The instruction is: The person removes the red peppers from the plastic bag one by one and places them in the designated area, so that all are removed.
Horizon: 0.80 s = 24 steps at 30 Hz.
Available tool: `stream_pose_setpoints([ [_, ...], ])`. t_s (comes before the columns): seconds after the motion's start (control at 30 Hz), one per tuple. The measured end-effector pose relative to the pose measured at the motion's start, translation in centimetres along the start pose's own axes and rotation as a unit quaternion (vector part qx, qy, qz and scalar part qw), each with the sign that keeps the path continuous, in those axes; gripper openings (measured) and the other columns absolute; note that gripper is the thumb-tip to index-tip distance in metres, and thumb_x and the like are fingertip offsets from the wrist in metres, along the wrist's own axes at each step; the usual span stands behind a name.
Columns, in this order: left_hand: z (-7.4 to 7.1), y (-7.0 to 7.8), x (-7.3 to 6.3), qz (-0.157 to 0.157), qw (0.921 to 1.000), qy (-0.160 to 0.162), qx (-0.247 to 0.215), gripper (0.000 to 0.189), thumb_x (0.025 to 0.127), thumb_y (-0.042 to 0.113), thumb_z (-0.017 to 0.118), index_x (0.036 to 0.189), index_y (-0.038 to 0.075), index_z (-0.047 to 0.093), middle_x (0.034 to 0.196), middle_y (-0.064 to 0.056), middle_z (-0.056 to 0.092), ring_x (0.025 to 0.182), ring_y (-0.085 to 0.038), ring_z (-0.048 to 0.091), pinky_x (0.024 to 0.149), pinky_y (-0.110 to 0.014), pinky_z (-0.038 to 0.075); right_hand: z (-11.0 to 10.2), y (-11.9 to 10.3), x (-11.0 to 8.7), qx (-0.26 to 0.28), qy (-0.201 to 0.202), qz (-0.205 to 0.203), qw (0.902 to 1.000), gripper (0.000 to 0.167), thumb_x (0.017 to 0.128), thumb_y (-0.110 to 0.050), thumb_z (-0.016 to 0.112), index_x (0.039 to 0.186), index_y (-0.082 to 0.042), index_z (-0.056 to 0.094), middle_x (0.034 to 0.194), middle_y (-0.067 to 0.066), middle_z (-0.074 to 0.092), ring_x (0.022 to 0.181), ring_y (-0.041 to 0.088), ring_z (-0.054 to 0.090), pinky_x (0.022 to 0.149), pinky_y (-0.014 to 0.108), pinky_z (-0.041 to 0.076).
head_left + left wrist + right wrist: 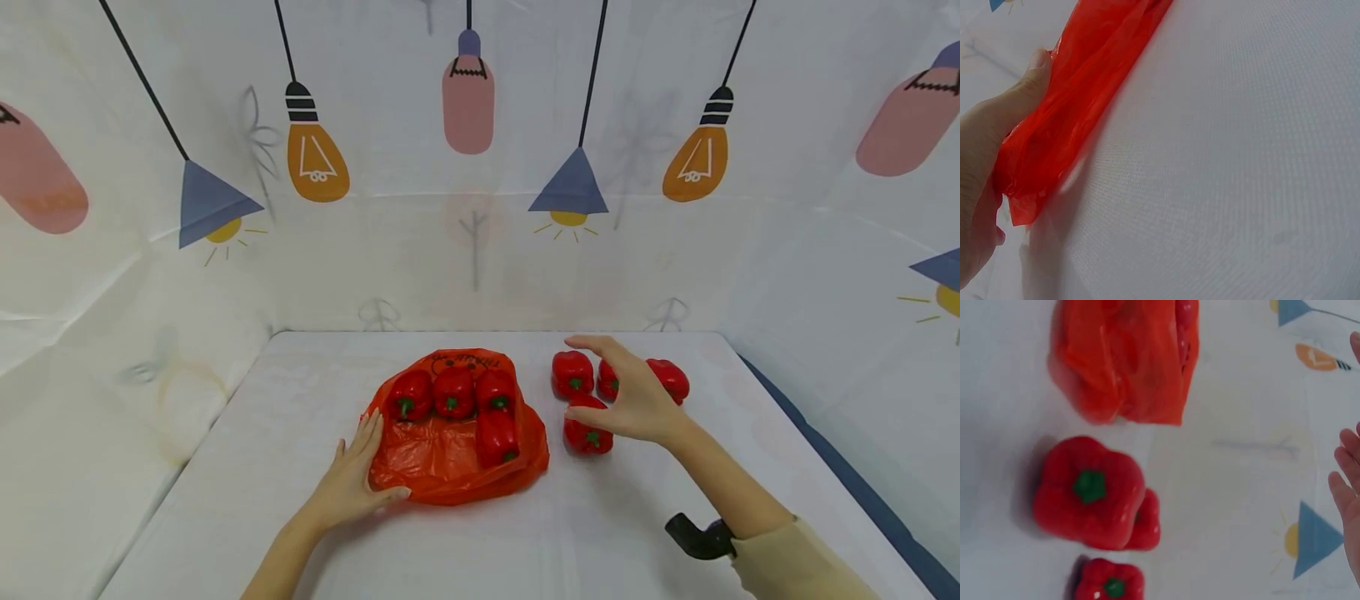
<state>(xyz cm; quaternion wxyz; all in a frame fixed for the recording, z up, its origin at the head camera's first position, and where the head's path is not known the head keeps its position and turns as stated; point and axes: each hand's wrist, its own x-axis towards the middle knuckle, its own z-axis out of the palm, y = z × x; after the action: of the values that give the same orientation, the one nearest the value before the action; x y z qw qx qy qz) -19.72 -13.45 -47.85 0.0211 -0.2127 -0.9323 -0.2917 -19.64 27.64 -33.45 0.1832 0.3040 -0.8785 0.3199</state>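
Observation:
A red plastic bag (431, 454) lies on the table with its mouth wide and several red bell peppers (453, 392) inside, three along the back and another at the right. My left hand (352, 479) rests against the bag's left side, fingers stretched along it and thumb at the front rim. In the left wrist view the thumb (1032, 81) touches the red plastic. To the right, my right hand (633, 396) hovers over loose red peppers, thumb and fingers spread apart with nothing between them. The nearest pepper (588, 437) has a green stem; the hand partly covers others behind it.
More loose peppers stand at the back right, such as the left one (572, 374) and the right one (667, 381). The white table (487, 550) meets a patterned cloth backdrop (510, 258) behind. A black strap piece (701, 537) sits by the right sleeve.

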Motion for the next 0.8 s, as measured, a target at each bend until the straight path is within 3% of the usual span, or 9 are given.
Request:
stream_pose_setpoints([
  [0.2, -0.1, 0.0, 0.0, 0.000, 1.0000, -0.001, 0.000, 0.116, 0.073, 0.062, 0.073, 0.151, -0.005, 0.017, 0.157, -0.021, 0.015, 0.144, -0.038, 0.015, 0.108, -0.069, 0.007, 1.3, -2.1, 1.5, 0.008, -0.034, -0.020, 0.9992, 0.083, 0.067, -0.026, 0.089, 0.137, -0.015, 0.047, 0.136, -0.003, 0.052, 0.124, 0.017, 0.049, 0.089, 0.042, 0.052],
  [0.37, -0.1, 0.1, -0.1, 0.003, 1.0000, 0.001, -0.003, 0.116, 0.073, 0.061, 0.073, 0.151, -0.005, 0.018, 0.158, -0.020, 0.015, 0.144, -0.037, 0.015, 0.108, -0.069, 0.007, 2.5, -3.3, 2.7, 0.012, -0.067, -0.029, 0.9973, 0.081, 0.070, -0.035, 0.086, 0.139, -0.017, 0.046, 0.138, -0.005, 0.050, 0.126, 0.016, 0.047, 0.093, 0.045, 0.050],
  [0.6, 0.0, 0.0, 0.0, -0.001, 1.0000, -0.002, -0.005, 0.117, 0.073, 0.063, 0.072, 0.151, -0.004, 0.016, 0.158, -0.020, 0.013, 0.144, -0.037, 0.014, 0.108, -0.068, 0.006, 4.8, -3.9, 4.2, 0.021, -0.102, -0.041, 0.9937, 0.076, 0.074, -0.046, 0.080, 0.138, -0.024, 0.045, 0.136, -0.010, 0.050, 0.125, 0.011, 0.047, 0.095, 0.043, 0.048],
  [0.8, -0.1, 0.0, 0.0, 0.004, 1.0000, 0.004, -0.008, 0.117, 0.072, 0.061, 0.074, 0.151, -0.005, 0.018, 0.157, -0.021, 0.015, 0.144, -0.038, 0.016, 0.108, -0.069, 0.007, 7.1, -3.7, 5.1, 0.042, -0.131, -0.028, 0.9900, 0.073, 0.074, -0.049, 0.079, 0.134, -0.023, 0.048, 0.131, -0.011, 0.053, 0.122, 0.010, 0.050, 0.092, 0.040, 0.051],
])
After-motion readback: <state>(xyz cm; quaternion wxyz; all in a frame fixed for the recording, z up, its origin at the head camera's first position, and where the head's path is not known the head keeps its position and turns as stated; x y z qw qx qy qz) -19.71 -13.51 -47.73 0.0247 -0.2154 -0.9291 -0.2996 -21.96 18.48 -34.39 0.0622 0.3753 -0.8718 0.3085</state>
